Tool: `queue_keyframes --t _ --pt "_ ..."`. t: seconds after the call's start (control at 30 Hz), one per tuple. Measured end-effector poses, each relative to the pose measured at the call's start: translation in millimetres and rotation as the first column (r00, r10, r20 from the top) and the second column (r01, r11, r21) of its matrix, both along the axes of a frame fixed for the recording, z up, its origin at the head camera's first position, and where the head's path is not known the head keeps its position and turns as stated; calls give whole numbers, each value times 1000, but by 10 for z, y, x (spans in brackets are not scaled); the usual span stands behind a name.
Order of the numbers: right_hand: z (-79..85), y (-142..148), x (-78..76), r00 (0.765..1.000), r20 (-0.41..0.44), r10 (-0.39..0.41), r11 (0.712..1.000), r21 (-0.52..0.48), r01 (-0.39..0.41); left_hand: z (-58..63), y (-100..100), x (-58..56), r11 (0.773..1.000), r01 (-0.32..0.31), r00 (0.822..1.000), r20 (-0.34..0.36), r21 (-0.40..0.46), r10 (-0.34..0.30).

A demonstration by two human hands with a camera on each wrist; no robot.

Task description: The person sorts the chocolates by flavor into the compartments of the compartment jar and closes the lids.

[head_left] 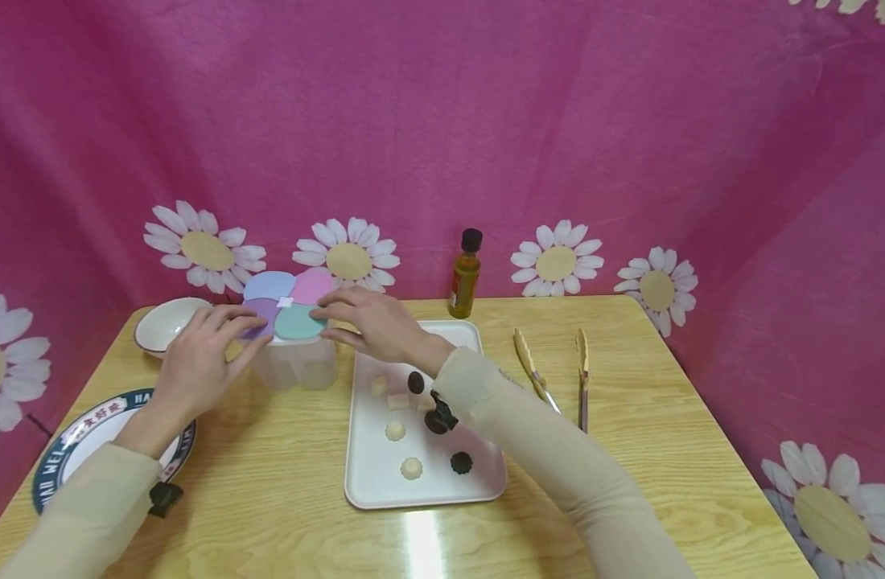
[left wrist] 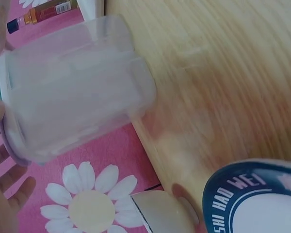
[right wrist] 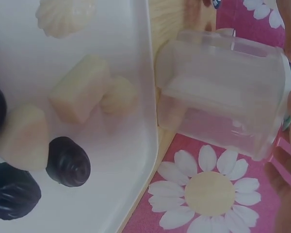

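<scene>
A see-through plastic storage container [head_left: 295, 363] stands at the back left of the table, its lid [head_left: 299, 322] made of blue, pink, purple and teal petal flaps. My left hand [head_left: 205, 354] holds the lid's left side, thumb and fingers at the purple flap [head_left: 264, 312]. On the opposite side my right hand [head_left: 376, 322] grips the lid by the teal flap, fingers over the top and thumb lower at the edge. The container's frosted wall [left wrist: 77, 87] shows in the left wrist view, and its body [right wrist: 218, 92] in the right wrist view.
Right of the container lies a white tray [head_left: 370, 490] with several pale and dark moulded pieces. A bottle [head_left: 465, 281] stands behind it, and tongs [head_left: 583, 378] lie to its right. A white bowl [head_left: 169, 322] and a blue-rimmed plate [head_left: 51, 474] sit at the left.
</scene>
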State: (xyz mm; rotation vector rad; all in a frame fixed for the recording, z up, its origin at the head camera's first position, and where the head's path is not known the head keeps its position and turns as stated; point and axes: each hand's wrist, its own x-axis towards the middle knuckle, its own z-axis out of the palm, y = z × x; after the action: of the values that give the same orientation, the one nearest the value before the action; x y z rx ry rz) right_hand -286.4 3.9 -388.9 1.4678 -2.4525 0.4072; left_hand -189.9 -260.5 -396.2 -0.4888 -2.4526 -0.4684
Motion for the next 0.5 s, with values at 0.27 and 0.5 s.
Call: queue_keyframes --t 0.27,0.5 --pt "-22 3 68 999 -50 1 1000 4 -1 17 -74 -63 999 40 998 54 8 -40" --pt "-11 -11 151 990 -137 15 1000 12 -14 63 -145 -128 997 74 989 125 2 -74"
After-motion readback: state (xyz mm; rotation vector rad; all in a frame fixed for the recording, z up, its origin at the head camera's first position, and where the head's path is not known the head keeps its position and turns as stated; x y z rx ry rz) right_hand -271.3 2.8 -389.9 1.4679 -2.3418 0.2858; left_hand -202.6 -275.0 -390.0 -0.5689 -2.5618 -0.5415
